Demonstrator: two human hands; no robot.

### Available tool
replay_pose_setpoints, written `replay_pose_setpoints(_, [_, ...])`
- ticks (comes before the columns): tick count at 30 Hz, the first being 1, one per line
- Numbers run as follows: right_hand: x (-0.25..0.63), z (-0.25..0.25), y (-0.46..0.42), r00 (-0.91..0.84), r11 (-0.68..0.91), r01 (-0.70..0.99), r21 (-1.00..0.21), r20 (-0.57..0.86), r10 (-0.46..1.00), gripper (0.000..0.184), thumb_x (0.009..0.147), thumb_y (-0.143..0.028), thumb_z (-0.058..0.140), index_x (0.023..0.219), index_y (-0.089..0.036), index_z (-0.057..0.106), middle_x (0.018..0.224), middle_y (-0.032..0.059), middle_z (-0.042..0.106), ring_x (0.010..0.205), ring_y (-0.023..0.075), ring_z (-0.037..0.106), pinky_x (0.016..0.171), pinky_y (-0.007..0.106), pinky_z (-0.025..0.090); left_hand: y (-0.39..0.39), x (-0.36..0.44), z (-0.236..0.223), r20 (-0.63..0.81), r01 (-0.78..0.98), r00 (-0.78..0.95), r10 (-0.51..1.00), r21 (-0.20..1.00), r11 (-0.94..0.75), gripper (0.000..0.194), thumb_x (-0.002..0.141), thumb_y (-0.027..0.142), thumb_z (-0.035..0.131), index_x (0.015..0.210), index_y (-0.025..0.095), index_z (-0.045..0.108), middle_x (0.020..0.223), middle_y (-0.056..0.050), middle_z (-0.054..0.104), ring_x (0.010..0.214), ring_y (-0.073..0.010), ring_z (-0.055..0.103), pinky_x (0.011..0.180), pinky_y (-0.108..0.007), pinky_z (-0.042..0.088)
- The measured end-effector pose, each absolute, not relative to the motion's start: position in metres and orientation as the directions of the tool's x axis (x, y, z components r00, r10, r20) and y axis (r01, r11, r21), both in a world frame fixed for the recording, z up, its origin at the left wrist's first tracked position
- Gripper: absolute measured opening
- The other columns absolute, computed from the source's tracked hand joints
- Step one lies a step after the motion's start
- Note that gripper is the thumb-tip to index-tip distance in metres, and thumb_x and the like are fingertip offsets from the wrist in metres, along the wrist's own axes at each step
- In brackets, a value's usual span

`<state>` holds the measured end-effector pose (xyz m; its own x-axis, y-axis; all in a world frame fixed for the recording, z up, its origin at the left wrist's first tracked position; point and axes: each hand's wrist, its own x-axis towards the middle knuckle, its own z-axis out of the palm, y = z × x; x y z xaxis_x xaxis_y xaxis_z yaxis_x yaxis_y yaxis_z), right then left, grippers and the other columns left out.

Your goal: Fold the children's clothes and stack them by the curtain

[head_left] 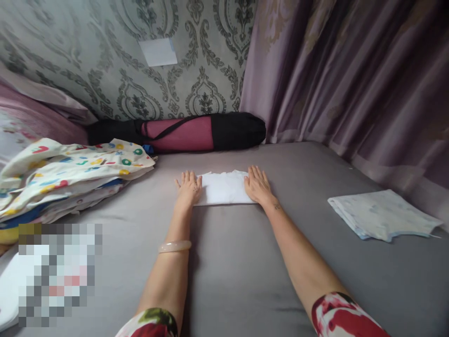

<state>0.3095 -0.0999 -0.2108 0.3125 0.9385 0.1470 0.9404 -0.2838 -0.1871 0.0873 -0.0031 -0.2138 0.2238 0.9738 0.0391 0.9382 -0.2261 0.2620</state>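
So the white cloth (224,191) is already down to a flat strip, mid-bed (224,267) but toward the far edge, where the bag (178,134) lies. Left hand (189,187) is on its left end, right hand (258,185) on its right, palms down, fingers out straight, gripping nothing. Looks mostly folded to me, far side's a bit uneven. Pale cloth (382,216) near the right edge seems folded too; the pile (80,164) by the left edge looks loose, so probably still undone.
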Motion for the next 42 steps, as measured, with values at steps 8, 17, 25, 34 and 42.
replay_pose_setpoints(8, [0.290,-0.218,-0.098,0.206,-0.187,0.962,-0.198,0.078,0.975,0.058,0.098,-0.031,0.021,0.148,-0.003,0.032,0.156,0.0140,0.029,0.145,0.0234,0.021,0.119,0.040,0.012,-0.019,0.114,-0.224,0.061,0.870,0.453,0.889,0.185,-0.456,0.059,0.099,0.043,0.020,0.148,0.014,0.034,0.155,-0.011,0.032,0.146,-0.0266,0.022,0.119,-0.051,0.013])
replay_pose_setpoints(17, [0.293,-0.220,-0.097,0.204,-0.191,0.961,-0.199,0.049,0.978,0.058,0.098,-0.030,0.021,0.148,-0.002,0.032,0.156,0.0137,0.029,0.145,0.0242,0.021,0.119,0.041,0.011,-0.018,0.113,-0.225,0.022,0.872,0.448,0.894,0.206,-0.443,0.058,0.099,0.043,0.019,0.148,0.014,0.033,0.156,-0.012,0.030,0.146,-0.0267,0.021,0.118,-0.052,0.013])
replay_pose_setpoints(25, [0.285,-0.208,-0.096,0.178,-0.148,0.962,-0.231,0.113,0.978,0.058,0.099,-0.031,0.022,0.148,-0.002,0.033,0.156,0.0140,0.029,0.145,0.0237,0.021,0.119,0.040,0.012,-0.024,0.119,-0.206,0.051,0.854,0.443,0.895,0.278,-0.439,0.056,0.100,0.040,0.021,0.146,0.012,0.035,0.155,-0.013,0.031,0.146,-0.0255,0.023,0.118,-0.050,0.016])
replay_pose_setpoints(34, [0.269,-0.220,-0.091,0.110,-0.083,0.969,-0.234,0.106,0.988,0.056,0.098,-0.029,0.024,0.147,-0.004,0.035,0.156,0.0124,0.030,0.145,0.0224,0.022,0.118,0.038,0.014,-0.038,0.137,-0.218,0.063,0.805,0.544,0.837,0.244,-0.541,0.051,0.100,0.037,0.026,0.145,0.016,0.039,0.155,-0.011,0.033,0.145,-0.0256,0.024,0.117,-0.048,0.020])
replay_pose_setpoints(42, [0.270,-0.219,-0.091,0.112,-0.085,0.968,-0.237,0.103,0.988,0.056,0.098,-0.028,0.026,0.147,-0.005,0.036,0.155,0.0125,0.031,0.144,0.0234,0.023,0.118,0.039,0.015,-0.032,0.135,-0.218,0.038,0.785,0.544,0.838,0.330,-0.525,0.051,0.100,0.038,0.025,0.143,0.015,0.040,0.155,-0.011,0.033,0.145,-0.0265,0.023,0.117,-0.049,0.020])
